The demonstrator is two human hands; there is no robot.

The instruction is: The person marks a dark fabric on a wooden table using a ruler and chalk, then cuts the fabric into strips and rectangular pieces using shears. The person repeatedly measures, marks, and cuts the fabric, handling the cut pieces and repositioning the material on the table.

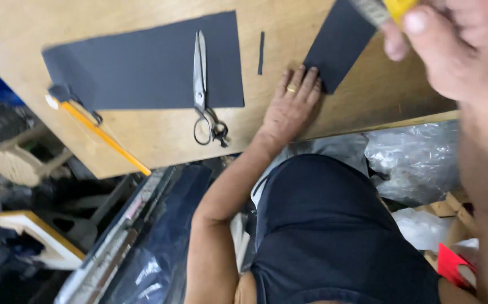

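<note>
My left hand (293, 104), with a ring on one finger, lies flat on the wooden table (159, 138), its fingertips pressing the near corner of a small dark sheet (339, 42). My right hand (452, 39) is blurred, close to the camera at the top right. It grips a yellow measuring tape (397, 8) with a grey blade sticking out over the small sheet. A large dark sheet (137, 70) lies to the left, and metal scissors (202, 84) rest across its right edge. A thin dark strip (261, 53) lies between the two sheets.
A long yellow stick (104, 138) lies along the table's left edge beside a dark clip. Crumpled clear plastic (418, 163) sits below the table edge on the right, with a red item (452, 264) lower down. A wooden stool (21, 163) and dark clutter are at the left.
</note>
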